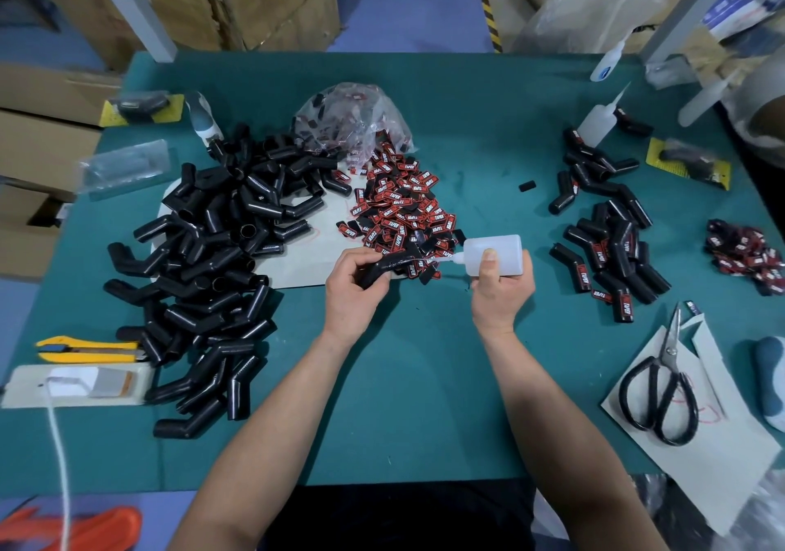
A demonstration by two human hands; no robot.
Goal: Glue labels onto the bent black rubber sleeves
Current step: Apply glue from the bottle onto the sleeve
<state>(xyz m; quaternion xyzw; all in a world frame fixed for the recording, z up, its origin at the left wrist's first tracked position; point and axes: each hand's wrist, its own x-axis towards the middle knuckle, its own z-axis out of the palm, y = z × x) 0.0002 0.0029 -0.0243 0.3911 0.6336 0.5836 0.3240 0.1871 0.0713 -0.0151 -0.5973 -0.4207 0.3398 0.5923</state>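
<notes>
My left hand (354, 285) grips a bent black rubber sleeve (388, 268) above the green table. My right hand (501, 285) holds a white glue bottle (495, 255) on its side, its nozzle touching the sleeve's right end. Behind the hands lies a heap of red-and-black labels (401, 206) spilling from a clear bag (354, 119). A large pile of bare sleeves (212, 253) fills the left side. On the right lies a group of sleeves with labels on them (611, 249).
Scissors (662, 389) lie on white paper at the right, a yellow utility knife (91, 349) at the left. More glue bottles (597, 119) stand at the back right, beside a smaller label heap (747, 255). Cardboard boxes (38, 134) border the table's left and back.
</notes>
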